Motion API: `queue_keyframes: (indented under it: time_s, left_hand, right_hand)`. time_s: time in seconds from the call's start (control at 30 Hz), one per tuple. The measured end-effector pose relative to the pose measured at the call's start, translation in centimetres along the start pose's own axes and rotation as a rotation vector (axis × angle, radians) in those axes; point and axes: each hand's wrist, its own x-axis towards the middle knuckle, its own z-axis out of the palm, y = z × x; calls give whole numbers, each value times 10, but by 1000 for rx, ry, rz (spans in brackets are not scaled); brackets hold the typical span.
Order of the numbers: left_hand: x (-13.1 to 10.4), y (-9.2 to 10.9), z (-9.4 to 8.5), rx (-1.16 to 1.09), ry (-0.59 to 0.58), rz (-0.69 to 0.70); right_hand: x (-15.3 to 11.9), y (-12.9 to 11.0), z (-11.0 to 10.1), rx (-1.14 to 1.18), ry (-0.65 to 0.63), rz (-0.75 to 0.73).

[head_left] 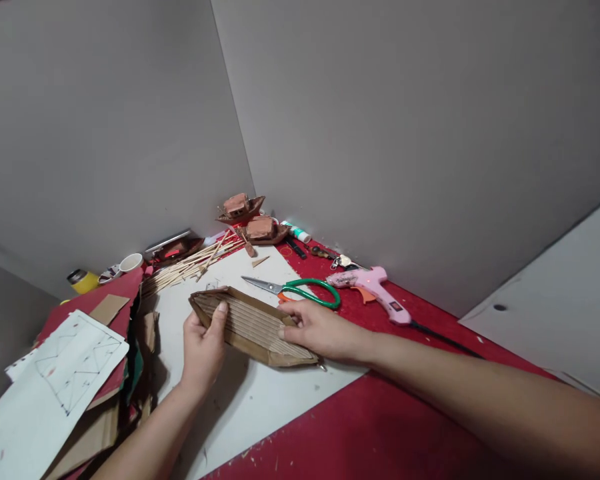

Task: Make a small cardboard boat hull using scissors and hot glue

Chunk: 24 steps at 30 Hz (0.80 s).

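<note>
A brown cardboard boat hull [250, 327], pointed at both ends and ribbed inside, is held tilted above a white sheet [280, 407]. My left hand [205, 343] grips its near-left side, thumb on the inner face and fingers hidden beneath. My right hand [313, 327] pinches the far edge toward the right end, with the thumb inside the hull. Just behind the hull lie scissors [305, 290] with green handles, their blades pointing left. A pink glue gun [380, 293] rests to the right of the scissors, its black cord trailing right.
Two finished model boats [263, 230] stand in the far corner, near a bundle of thin wooden sticks [180, 270]. At left, a paper with a drawn pattern [75, 367] lies on stacked cardboard [95, 427]. A white cup [131, 262] stands behind. Grey walls [405, 133] enclose the red table [330, 433].
</note>
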Motion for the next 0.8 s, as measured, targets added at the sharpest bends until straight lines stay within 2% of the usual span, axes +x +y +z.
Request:
queue_keyframes:
  time_s: [0.1,0.3,0.43,0.53,0.6,0.73,0.8]
  left_hand:
    - [-6,4,2,36,-2,47]
    - [-8,7,3,100,9,110]
    - [-5,8,2,112,10,103]
    - [-3,11,1,149,-6,130]
    - [-2,17,0,168,-78,109]
    - [1,42,-9,151,-306,-69]
    - [5,57,-17,148,-344,-112]
  right_hand:
    - [3,4,4,67,-16,34]
    - [5,6,6,55,25,20]
    - [5,4,2,-18,69,-47]
    - [5,0,-7,-158,161,-118]
    - [5,-3,-15,-253,222,-149]
    - [2,-12,-33,-341,250,-179]
    - [0,-16,-41,-366,242,-185]
